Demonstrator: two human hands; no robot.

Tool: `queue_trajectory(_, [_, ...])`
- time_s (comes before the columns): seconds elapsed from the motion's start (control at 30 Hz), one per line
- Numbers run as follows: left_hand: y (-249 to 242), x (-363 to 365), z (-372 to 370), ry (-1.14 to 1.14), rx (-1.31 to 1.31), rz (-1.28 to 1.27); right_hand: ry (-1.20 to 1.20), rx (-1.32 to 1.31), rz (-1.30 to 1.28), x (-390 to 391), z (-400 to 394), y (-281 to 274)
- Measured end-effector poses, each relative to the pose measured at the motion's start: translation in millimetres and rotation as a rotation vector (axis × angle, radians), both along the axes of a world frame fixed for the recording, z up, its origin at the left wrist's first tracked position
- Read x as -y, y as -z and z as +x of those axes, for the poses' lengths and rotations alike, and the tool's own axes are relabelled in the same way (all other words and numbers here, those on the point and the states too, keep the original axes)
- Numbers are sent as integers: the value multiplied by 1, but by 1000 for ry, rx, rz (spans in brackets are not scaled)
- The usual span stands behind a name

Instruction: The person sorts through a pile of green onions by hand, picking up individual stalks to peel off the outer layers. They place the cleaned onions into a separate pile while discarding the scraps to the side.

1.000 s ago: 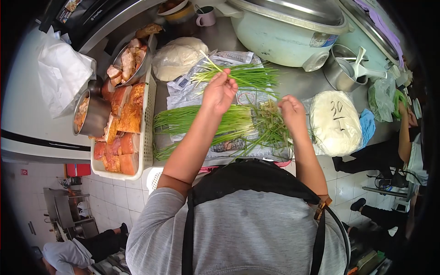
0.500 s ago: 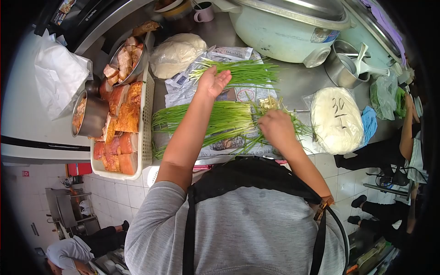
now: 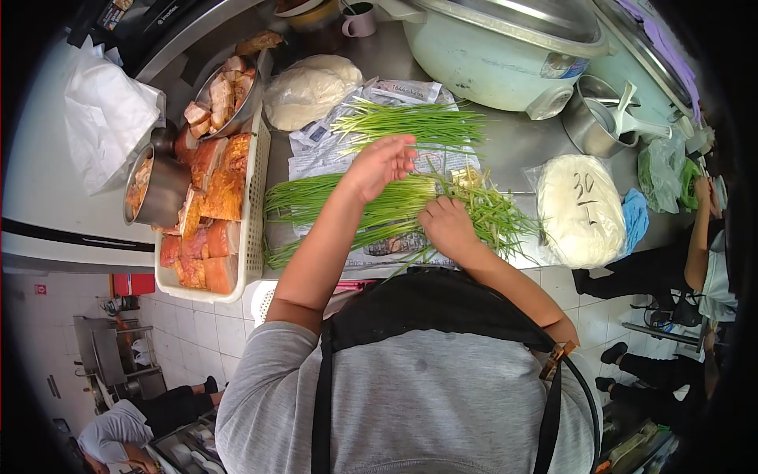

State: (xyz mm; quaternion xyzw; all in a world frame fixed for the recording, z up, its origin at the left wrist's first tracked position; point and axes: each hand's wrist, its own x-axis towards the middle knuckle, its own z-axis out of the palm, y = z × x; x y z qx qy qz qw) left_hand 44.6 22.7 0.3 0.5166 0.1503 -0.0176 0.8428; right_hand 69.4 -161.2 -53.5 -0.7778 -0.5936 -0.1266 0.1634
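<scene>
Long green stalks lie in two bunches on newspaper (image 3: pixel 308 166): a smaller far bunch (image 3: pixel 426 126) and a larger near bunch (image 3: pixel 316 201). Over the gap between them hovers my left hand (image 3: pixel 382 167), its fingers half curled and apart, with nothing in it. My right hand (image 3: pixel 448 227) rests at the right part of the near bunch, fingers bent down onto the stalks; what its fingertips hold, if anything, is hidden. Loose tangled green pieces (image 3: pixel 497 213) and a small pale yellowish clump (image 3: pixel 466 177) lie just right of it.
At left a white basket (image 3: pixel 257 197) holds roasted meat, with a metal bowl (image 3: pixel 251 99) and pot (image 3: pixel 162 197) on it. A large green pot (image 3: pixel 474 59) stands behind, a bagged white mass (image 3: pixel 580 209) at right. Other people are at both sides.
My left hand has moved toward me and right, from the far bunch to the gap, its fingers more curled. My right hand has shifted left, off the loose pieces onto the near bunch.
</scene>
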Motion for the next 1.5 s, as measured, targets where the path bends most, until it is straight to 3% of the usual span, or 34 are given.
queue_trajectory(0.2, [11, 10, -22, 166, -115, 378, -24, 4, 15, 2, 1, -1])
queue_trajectory(0.43, [10, 16, -28, 220, -103, 489, -38, -14, 19, 0, 4, 0])
queue_trajectory(0.6, [24, 20, -35, 437, -60, 835, -18, -204, 134, 5, 17, -22])
queue_trajectory(0.73, [34, 25, -37, 460, -84, 709, -8, -348, 254, 11, 31, -34])
queue_trajectory(0.93, [20, 19, -32, 272, -52, 630, 332, -621, 579, 45, 54, -58])
queue_trajectory(1.03, [8, 14, -31, 246, -47, 771, 341, -557, 328, 68, 67, -56])
queue_trajectory(1.13, [-7, 20, -26, 262, -67, 782, 406, -262, -233, 77, 57, -58])
queue_trajectory(1.27, [-32, 34, -21, 344, -63, 901, 230, -380, 424, 51, 45, -96])
queue_trajectory(1.37, [-42, 40, -17, 388, -81, 941, 133, -559, 427, 41, 45, -98])
queue_trajectory(1.5, [-41, 40, -17, 371, -46, 900, 180, -561, 485, 38, 46, -91])
